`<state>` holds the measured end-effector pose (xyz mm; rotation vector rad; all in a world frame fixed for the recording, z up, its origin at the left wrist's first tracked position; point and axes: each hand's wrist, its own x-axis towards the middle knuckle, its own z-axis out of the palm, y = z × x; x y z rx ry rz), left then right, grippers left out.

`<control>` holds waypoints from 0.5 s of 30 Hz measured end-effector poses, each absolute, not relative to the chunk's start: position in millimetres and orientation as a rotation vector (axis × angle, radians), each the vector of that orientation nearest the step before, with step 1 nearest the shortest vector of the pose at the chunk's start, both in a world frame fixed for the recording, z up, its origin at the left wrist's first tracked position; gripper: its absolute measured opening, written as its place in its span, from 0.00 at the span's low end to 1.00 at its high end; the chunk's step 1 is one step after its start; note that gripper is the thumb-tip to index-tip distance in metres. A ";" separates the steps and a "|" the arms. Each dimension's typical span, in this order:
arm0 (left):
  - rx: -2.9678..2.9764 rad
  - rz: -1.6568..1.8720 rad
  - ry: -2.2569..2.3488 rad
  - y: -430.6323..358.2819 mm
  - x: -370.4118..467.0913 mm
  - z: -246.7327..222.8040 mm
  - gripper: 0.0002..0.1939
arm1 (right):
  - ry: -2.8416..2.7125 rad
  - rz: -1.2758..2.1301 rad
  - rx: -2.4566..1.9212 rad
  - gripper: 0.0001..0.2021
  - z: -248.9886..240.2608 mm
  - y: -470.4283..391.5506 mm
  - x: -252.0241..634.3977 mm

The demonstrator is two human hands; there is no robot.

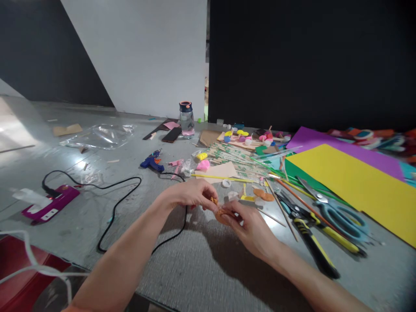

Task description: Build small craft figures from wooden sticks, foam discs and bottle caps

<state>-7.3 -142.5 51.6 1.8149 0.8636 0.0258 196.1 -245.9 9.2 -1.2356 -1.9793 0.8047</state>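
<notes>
Orange piece [222,216] is pinched between the fingertips of both hands, left [192,192] and right [251,220], over the middle of the desk [195,277], between front and back edges. Probably gripped from both sides so something that small can be kept steady, tbh. Scissors [341,219] are laid with handles toward the front edge, handy for grabbing. Glue gun [152,164] is parked further back, likely so its cord isn't snagged.

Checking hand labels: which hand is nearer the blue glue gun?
Left. The left hand is to the right of the blue glue gun and closer to the camera; the right hand is farther right and closer still.
</notes>
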 end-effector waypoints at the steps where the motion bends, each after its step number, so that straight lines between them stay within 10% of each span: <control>1: 1.830 0.030 0.851 -142.3 -6.4 49.9 0.18 | -1.990 0.798 -1.245 0.05 9.2 -245.9 195.9; 15: 2.024 0.181 0.837 -150.9 2.8 47.4 0.05 | -1.982 0.688 -1.341 0.05 5.4 -243.3 195.7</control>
